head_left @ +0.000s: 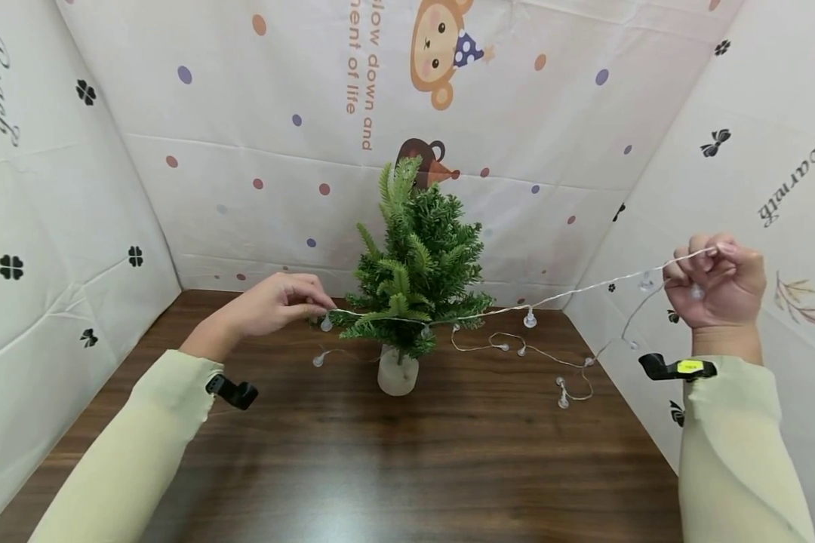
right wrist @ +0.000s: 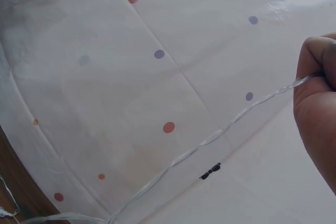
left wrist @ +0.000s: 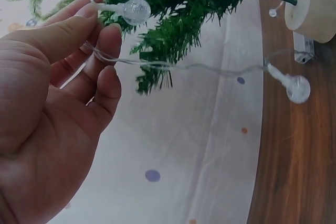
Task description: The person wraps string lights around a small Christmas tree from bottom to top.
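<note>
A small green artificial Christmas tree (head_left: 424,260) stands upright on a pale round wooden base (head_left: 398,375). Across the front of its lower branches runs a string of fairy lights (head_left: 530,317) with clear round bulbs on a thin transparent wire. My left hand (head_left: 278,302), left of the tree, pinches the wire between thumb and fingers close to one bulb (left wrist: 137,11). Far out to the right and raised, my right hand (head_left: 716,286) grips the same wire with curled fingers. Between the hands the wire is drawn nearly straight, and more of it hangs below the right hand.
A loose stretch of wire with several bulbs (head_left: 563,400) lies on the dark wooden table (head_left: 407,467), right of the tree. Behind the base is a small clear-looking box (left wrist: 303,48). Printed white cloth walls (head_left: 258,219) enclose the back and both sides.
</note>
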A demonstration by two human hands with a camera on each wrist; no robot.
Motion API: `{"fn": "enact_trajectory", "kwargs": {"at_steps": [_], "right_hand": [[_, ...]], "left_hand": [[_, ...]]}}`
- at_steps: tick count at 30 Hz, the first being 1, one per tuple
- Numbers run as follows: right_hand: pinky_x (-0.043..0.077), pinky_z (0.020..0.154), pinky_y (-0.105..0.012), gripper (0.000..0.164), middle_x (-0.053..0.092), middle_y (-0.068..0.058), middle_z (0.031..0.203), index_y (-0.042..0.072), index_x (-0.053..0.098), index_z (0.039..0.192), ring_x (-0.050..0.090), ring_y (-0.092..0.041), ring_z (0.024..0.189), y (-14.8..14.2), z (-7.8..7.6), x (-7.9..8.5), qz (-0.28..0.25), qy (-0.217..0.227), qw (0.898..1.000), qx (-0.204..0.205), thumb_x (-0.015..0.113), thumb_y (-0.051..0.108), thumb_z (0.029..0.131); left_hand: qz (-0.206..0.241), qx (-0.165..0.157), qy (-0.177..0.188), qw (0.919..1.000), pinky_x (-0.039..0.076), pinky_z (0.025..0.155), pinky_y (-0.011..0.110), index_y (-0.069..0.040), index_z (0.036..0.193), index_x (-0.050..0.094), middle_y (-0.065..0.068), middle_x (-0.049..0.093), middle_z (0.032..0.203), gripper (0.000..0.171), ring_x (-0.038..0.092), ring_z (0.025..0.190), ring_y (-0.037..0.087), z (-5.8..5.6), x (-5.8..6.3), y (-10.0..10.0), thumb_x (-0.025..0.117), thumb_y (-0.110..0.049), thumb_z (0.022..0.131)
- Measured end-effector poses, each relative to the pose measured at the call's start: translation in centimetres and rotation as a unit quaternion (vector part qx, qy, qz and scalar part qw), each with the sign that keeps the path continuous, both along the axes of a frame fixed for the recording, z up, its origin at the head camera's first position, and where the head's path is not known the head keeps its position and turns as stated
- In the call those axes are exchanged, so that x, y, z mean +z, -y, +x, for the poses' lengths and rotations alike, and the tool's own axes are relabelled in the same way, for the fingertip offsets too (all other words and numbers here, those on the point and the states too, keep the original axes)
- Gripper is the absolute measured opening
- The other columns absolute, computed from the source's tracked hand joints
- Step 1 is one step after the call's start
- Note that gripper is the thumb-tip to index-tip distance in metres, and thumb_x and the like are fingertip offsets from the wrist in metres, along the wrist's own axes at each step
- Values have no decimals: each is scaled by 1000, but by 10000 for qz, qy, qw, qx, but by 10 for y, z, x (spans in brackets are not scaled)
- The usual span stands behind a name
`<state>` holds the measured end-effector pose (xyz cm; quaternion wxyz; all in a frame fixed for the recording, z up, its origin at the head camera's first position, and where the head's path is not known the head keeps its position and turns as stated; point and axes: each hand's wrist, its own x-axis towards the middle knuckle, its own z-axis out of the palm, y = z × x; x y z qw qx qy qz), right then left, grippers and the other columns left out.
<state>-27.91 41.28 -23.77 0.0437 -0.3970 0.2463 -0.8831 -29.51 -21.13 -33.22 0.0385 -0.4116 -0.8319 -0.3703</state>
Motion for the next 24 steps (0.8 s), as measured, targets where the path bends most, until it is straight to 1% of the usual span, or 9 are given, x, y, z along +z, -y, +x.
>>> {"fn": "enact_trajectory", "kwargs": {"at_steps": [3, 7, 10, 12, 18, 21, 24], "right_hand": [[11, 55, -26, 32, 36, -14, 60, -10, 42, 64, 25, -21, 53, 0, 1, -1, 16, -45, 10000, 36, 26, 3, 89], [12, 53, -26, 30, 35, -12, 61, -9, 40, 66, 25, -20, 53, 0, 3, -1, 95, -128, 9998, 70, 26, 2, 89], [12, 53, -26, 29, 35, -12, 62, -10, 41, 67, 24, -19, 53, 1, 3, 0, 118, -134, 9998, 86, 26, 2, 89], [13, 53, -26, 29, 36, -12, 62, -9, 42, 66, 25, -19, 53, 0, 3, 0, 77, -114, 9999, 79, 26, 3, 88], [14, 52, -27, 34, 41, -15, 61, -6, 42, 58, 26, -20, 50, -7, 6, 4, -205, -5, 9998, 47, 26, 7, 86], [13, 53, -27, 39, 41, -16, 60, -8, 43, 58, 26, -20, 50, -12, 6, 7, -274, 114, 9995, -55, 26, 8, 89], [10, 56, -25, 44, 42, -18, 62, -11, 43, 60, 23, -20, 51, -13, 5, 10, -365, 408, 9984, -130, 25, 9, 95]], "left_hand": [[-125, 168, 83, 9997, 51, 66, 28, -18, 113, 78, -5, 67, 100, 17, 64, 79, 13, 2, -2, 7, 65, -16, 101], [-243, 424, 207, 9986, 50, 65, 27, -20, 111, 77, -5, 68, 100, 16, 61, 77, 11, 2, -5, 13, 66, -17, 101], [-292, 653, 131, 9974, 48, 64, 27, -24, 109, 77, -7, 67, 99, 14, 57, 76, 11, 0, -6, 11, 67, -20, 101], [-265, 706, 41, 9971, 47, 65, 27, -26, 108, 77, -8, 67, 98, 13, 55, 77, 12, -1, -6, 7, 67, -22, 101], [-210, 524, -57, 9984, 46, 70, 28, -26, 106, 77, -8, 67, 98, 13, 55, 79, 13, -1, -4, -7, 67, -20, 100], [-142, 489, -17, 9987, 47, 70, 28, -25, 107, 77, -7, 67, 99, 13, 55, 78, 13, -1, -4, -12, 67, -20, 100], [-53, 479, 77, 9988, 48, 71, 29, -24, 108, 77, -6, 68, 100, 13, 56, 80, 14, -1, -5, -18, 68, -19, 100]]}}
